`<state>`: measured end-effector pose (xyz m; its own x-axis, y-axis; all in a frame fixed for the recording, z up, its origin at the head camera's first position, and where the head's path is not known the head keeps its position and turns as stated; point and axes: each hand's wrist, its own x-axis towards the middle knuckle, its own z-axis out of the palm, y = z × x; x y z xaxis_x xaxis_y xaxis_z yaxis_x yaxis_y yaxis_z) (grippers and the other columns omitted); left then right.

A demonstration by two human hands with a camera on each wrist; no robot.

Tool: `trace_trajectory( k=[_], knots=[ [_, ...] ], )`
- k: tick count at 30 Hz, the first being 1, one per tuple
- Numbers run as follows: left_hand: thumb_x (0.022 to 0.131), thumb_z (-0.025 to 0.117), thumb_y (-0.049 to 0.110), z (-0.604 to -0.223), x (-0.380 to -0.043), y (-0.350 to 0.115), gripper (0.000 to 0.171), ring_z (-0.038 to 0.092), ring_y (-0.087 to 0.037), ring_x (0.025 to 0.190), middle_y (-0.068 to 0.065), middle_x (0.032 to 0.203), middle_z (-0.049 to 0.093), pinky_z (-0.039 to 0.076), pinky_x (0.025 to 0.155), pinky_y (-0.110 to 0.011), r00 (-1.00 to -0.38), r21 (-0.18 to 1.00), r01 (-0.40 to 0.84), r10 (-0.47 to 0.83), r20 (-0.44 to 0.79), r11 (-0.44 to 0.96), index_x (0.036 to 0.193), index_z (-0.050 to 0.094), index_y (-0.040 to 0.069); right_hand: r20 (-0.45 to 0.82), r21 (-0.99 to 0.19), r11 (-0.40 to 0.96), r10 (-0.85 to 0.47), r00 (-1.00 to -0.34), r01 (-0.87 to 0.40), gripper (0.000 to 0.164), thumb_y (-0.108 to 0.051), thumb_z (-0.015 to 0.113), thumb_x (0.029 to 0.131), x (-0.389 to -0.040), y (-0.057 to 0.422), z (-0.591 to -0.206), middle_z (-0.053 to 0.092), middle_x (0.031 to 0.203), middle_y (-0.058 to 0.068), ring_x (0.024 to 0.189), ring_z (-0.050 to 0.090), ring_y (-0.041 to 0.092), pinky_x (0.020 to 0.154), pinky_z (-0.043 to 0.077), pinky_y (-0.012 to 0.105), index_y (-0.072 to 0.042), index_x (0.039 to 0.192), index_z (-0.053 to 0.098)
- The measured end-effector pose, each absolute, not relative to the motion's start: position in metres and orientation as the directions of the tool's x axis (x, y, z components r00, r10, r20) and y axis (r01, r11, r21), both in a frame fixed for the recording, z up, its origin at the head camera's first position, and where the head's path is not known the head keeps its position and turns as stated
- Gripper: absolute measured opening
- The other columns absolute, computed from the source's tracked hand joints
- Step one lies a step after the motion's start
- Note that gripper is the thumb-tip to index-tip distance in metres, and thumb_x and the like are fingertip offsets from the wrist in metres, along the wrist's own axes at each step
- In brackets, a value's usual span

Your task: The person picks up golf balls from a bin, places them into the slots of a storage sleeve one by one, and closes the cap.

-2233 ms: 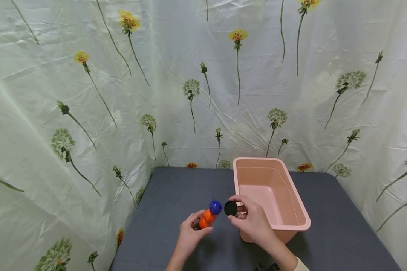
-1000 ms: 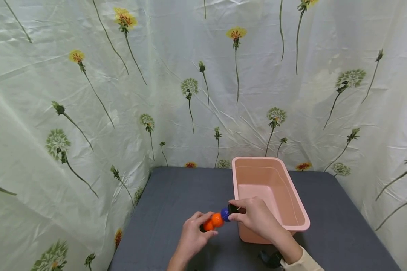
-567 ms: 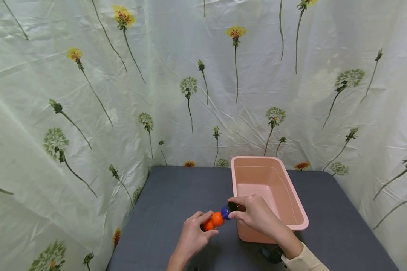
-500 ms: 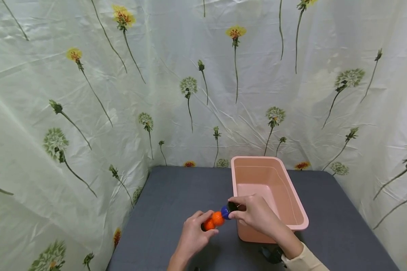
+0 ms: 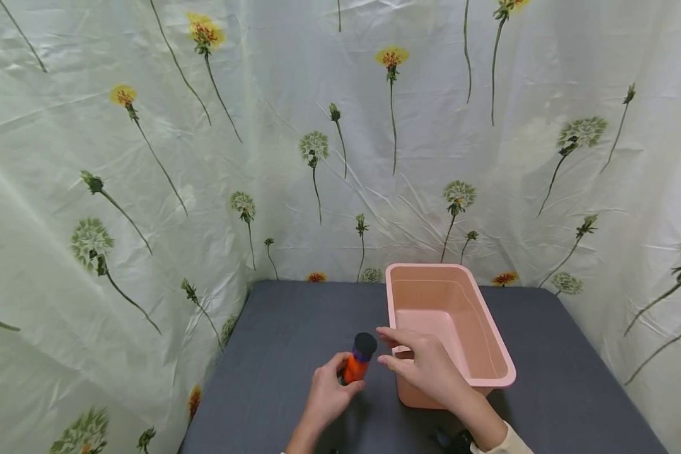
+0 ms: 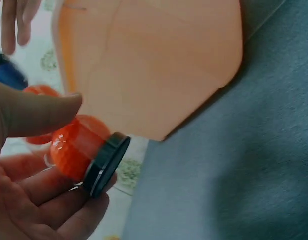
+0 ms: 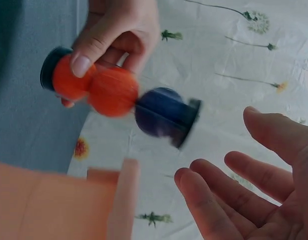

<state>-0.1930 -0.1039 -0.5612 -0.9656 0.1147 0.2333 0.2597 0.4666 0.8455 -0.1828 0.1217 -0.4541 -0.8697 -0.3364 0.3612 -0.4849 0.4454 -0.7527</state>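
My left hand (image 5: pixel 327 392) grips a clear tube of balls (image 7: pixel 113 92) around its orange part, with the thumb laid over one side. Two orange balls and one blue ball (image 7: pixel 156 112) line up inside it. One black cap (image 6: pixel 106 165) closes the orange end, and another black cap (image 5: pixel 366 343) sits on the blue end, tilted up toward the head camera. Just right of that cap, my right hand (image 5: pixel 431 369) stands apart from the tube, its thumb and fingers spread with nothing between them.
A pink plastic bin (image 5: pixel 394 315) stands on the dark grey table (image 5: pixel 301 321), close beneath and behind my right hand. A floral curtain (image 5: pixel 284 157) hangs along the back and sides. Something dark (image 5: pixel 459 441) shows by my right wrist.
My right hand brought the black cap left onto the tube's blue end, held it there, then let go. My left hand has since tilted the tube more upright, away from the right fingers.
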Motion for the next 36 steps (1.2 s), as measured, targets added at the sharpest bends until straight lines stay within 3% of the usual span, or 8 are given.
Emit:
trace_trajectory(
  k=[4, 8, 14, 21, 29, 36],
  knots=[
    [0.074, 0.089, 0.009, -0.577, -0.202, -0.104, 0.049, 0.07, -0.022, 0.099, -0.006, 0.108, 0.073, 0.056, 0.087, -0.044, -0.988, 0.923, 0.157, 0.064, 0.144, 0.35, 0.117, 0.064, 0.008, 0.384, -0.742, 0.475, -0.277, -0.881, -0.473, 0.044, -0.025, 0.081, 0.087, -0.178, 0.137, -0.456, 0.07, 0.119, -0.004, 0.102, 0.069, 0.017, 0.079, 0.058, 0.032, -0.025, 0.129, 0.069],
    [0.076, 0.087, 0.004, -0.594, -0.208, -0.108, 0.048, 0.069, -0.021, 0.102, -0.007, 0.109, 0.072, 0.056, 0.086, -0.036, -0.991, 0.939, 0.137, 0.037, 0.132, 0.315, 0.117, 0.062, 0.008, 0.418, -0.727, 0.499, -0.224, -0.88, -0.472, 0.043, -0.017, 0.082, 0.086, -0.17, 0.154, -0.462, 0.072, 0.115, -0.001, 0.1, 0.069, 0.019, 0.077, 0.059, 0.036, -0.025, 0.126, 0.071],
    [0.077, 0.087, 0.007, -0.614, -0.212, -0.114, 0.049, 0.07, -0.023, 0.1, -0.009, 0.109, 0.071, 0.057, 0.084, -0.039, -0.987, 0.923, 0.15, -0.003, 0.161, 0.354, 0.118, 0.06, 0.007, 0.435, -0.723, 0.521, -0.167, -0.885, -0.454, 0.039, -0.018, 0.081, 0.087, -0.161, 0.172, -0.467, 0.07, 0.113, -0.01, 0.098, 0.069, 0.02, 0.076, 0.059, 0.036, -0.025, 0.124, 0.071],
    [0.072, 0.09, 0.005, -0.638, -0.204, -0.116, 0.052, 0.071, -0.023, 0.098, -0.007, 0.108, 0.07, 0.057, 0.083, -0.041, -0.996, 0.92, 0.074, -0.012, 0.084, 0.385, 0.113, 0.058, 0.009, 0.348, -0.755, 0.553, -0.115, -0.93, -0.351, 0.033, -0.028, 0.077, 0.091, -0.144, 0.182, -0.477, 0.068, 0.114, -0.015, 0.099, 0.068, 0.017, 0.075, 0.058, 0.029, -0.031, 0.123, 0.07],
    [0.068, 0.093, 0.009, -0.646, -0.203, -0.116, 0.054, 0.071, -0.017, 0.095, 0.0, 0.103, 0.072, 0.056, 0.081, -0.037, -0.99, 0.885, 0.13, 0.007, 0.142, 0.448, 0.107, 0.057, 0.016, 0.393, -0.741, 0.556, -0.095, -0.914, -0.376, 0.036, -0.019, 0.079, 0.089, -0.141, 0.186, -0.483, 0.07, 0.116, -0.007, 0.098, 0.068, 0.017, 0.073, 0.058, 0.026, -0.03, 0.123, 0.071],
    [0.07, 0.093, 0.017, -0.646, -0.205, -0.116, 0.052, 0.072, -0.022, 0.098, -0.001, 0.104, 0.073, 0.056, 0.082, -0.042, -0.989, 0.852, 0.129, 0.004, 0.147, 0.508, 0.107, 0.056, 0.018, 0.42, -0.703, 0.591, -0.104, -0.902, -0.395, 0.038, -0.016, 0.08, 0.088, -0.144, 0.192, -0.483, 0.07, 0.116, -0.006, 0.096, 0.068, 0.017, 0.071, 0.058, 0.027, -0.026, 0.123, 0.071]
  ],
)
